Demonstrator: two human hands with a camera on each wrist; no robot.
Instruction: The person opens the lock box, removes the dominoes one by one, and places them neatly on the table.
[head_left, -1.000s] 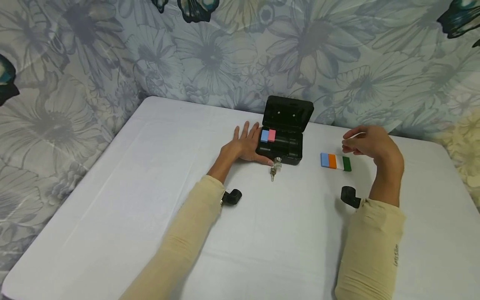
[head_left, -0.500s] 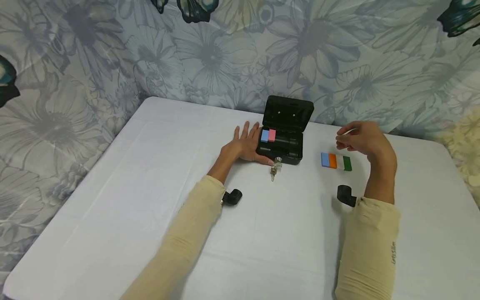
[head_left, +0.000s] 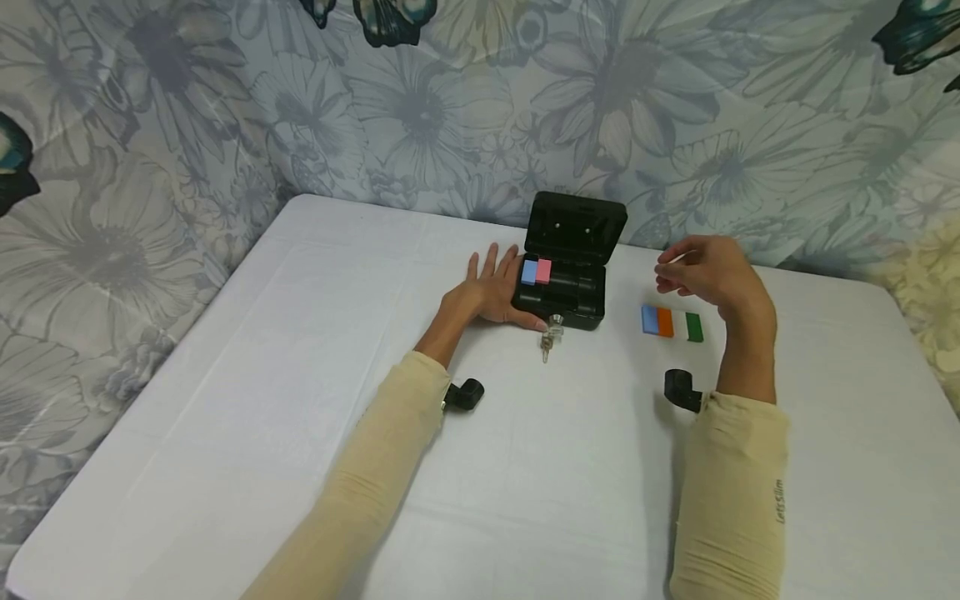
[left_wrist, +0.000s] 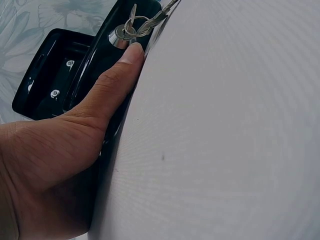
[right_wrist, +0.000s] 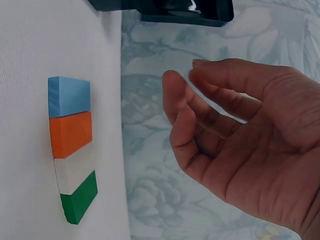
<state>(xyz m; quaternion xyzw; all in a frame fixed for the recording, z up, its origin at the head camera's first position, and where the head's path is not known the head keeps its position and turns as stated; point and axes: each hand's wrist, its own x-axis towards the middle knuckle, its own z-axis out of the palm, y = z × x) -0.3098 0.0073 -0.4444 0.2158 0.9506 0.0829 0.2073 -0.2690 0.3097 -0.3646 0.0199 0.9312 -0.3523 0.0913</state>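
1. Head view: left hand (head_left: 486,298) spread, fingers straight, against left side of box (head_left: 577,287), thumb along front; grips nothing.
2. Right hand (head_left: 708,267) loosely curled, fingertips apart, holding nothing, hovering near row of four blocks (head_left: 672,323) on table (head_left: 525,467), right of box.
3. My read: keep box braced, pinch an end block by its edges.
4. Blocks flat, matte, square-edged; box glossy black, corners rounded; keys (head_left: 547,346) metal.

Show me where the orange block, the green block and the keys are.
Orange block (right_wrist: 73,134), right wrist view, on the middle of its broad face.
Green block (right_wrist: 83,197), right wrist view, on its broad face.
Keys (left_wrist: 157,20), left wrist view, on a hanging key.
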